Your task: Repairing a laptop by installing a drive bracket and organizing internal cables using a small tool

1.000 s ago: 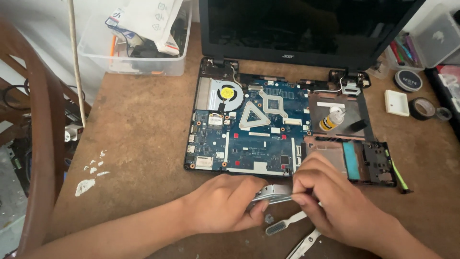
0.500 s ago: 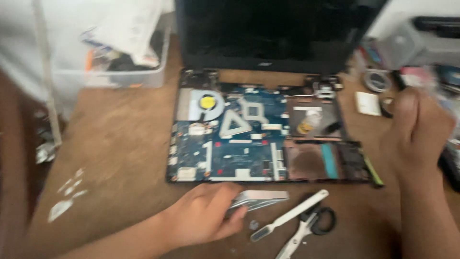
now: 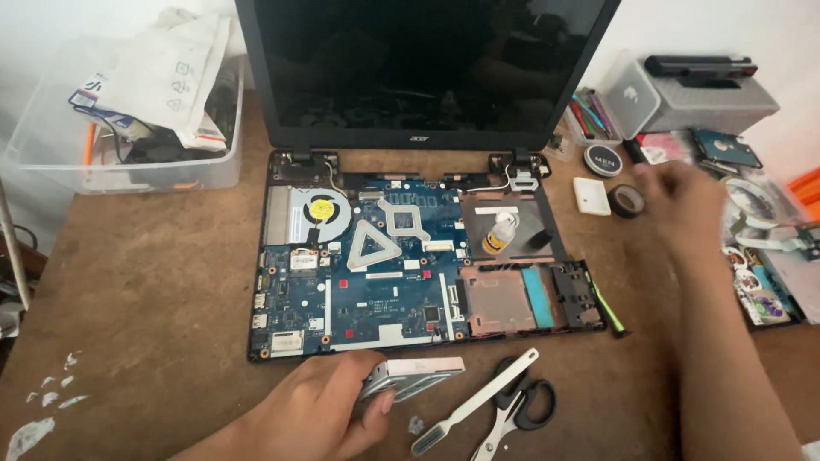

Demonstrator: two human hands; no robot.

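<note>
Brown desk: left hand grips flat silver drive, long axis left-right.

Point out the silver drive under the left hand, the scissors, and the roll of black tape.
silver drive (image 3: 418,374), head view, on its bare top face.
scissors (image 3: 531,403), head view, on the black handle loop.
roll of black tape (image 3: 628,201), head view, on its outer rim.

Flat silver drive, perhaps metal-cased, before laptop.
</note>
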